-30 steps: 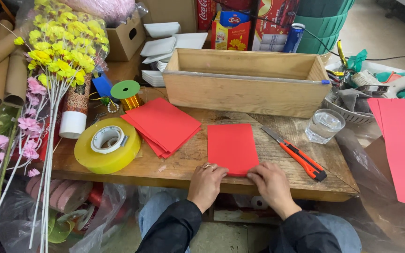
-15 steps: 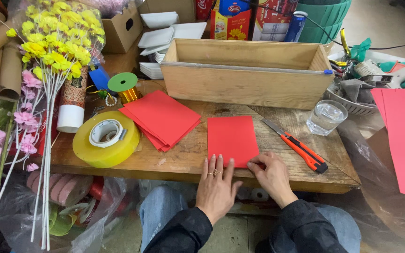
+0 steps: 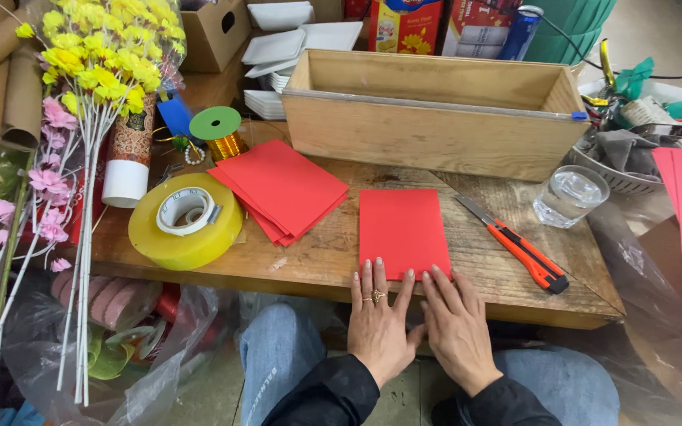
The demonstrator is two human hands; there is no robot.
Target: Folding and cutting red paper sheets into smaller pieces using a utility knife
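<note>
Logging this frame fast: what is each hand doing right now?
Left hand: open, flat, fingertips on the near edge of the red paper sheet, holding nothing.
Right hand: open, flat beside it, fingertips at that edge.

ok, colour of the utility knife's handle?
Orange with black trim on the utility knife, lying right of the red paper sheet. Head view, the only one, shows it clearly.

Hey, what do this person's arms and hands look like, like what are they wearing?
Both arms are in dark, black-looking long sleeves that end at the wrists. The hands are bare, with no gloves. The left hand has a gold-coloured ring on one finger. The right hand shows no ring. No watch or bracelet is visible. Below are blue jeans.
</note>
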